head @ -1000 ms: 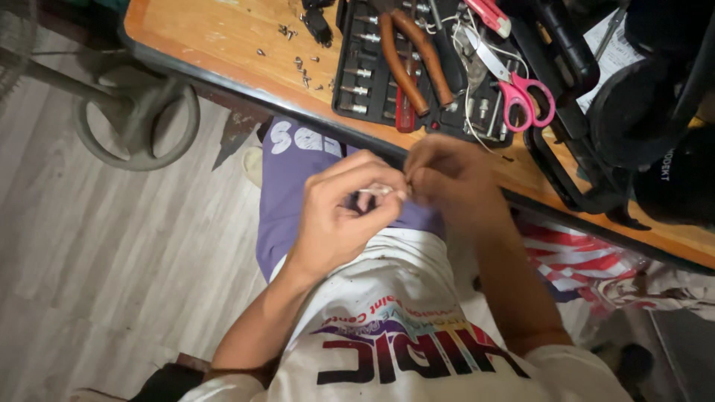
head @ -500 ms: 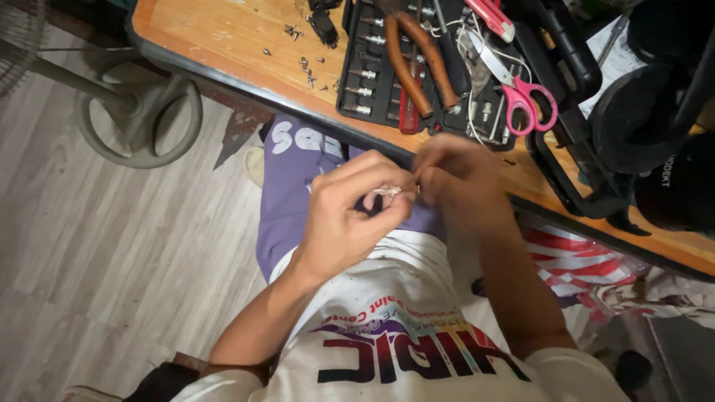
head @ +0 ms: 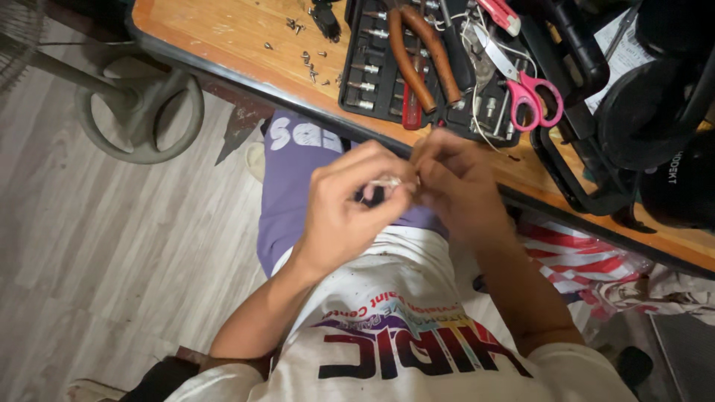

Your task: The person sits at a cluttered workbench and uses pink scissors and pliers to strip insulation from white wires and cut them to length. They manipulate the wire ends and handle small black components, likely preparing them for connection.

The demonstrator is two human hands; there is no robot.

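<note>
Head view, looking down over the lap. Left hand (head: 346,208) and right hand (head: 454,182) are raised together just below the near edge of the wooden table (head: 223,33). Fingertips of both hands meet at a small pale part (head: 387,182); left thumb and forefinger are pinched closed on it, right fingers are curled and pressed against its other end. The part is mostly hidden by the fingers; its kind cannot be told. It sits in mid-air between the two hands, above the purple shorts (head: 294,186) and in front of the table edge.

On the table, just beyond the hands: an open black tool case (head: 372,82) holding rows of bits. Orange-handled pliers (head: 417,56) lie across the case. Pink-handled scissors (head: 532,89) lie at the case's right end, over a tangle of thin white wire (head: 477,112). Loose small screws (head: 309,59) are scattered on bare wood left of the case. Black gear (head: 655,112) fills the right of the table.

On the wooden floor, upper left: round fan base (head: 141,112). Person wears a white printed shirt (head: 402,313).
</note>
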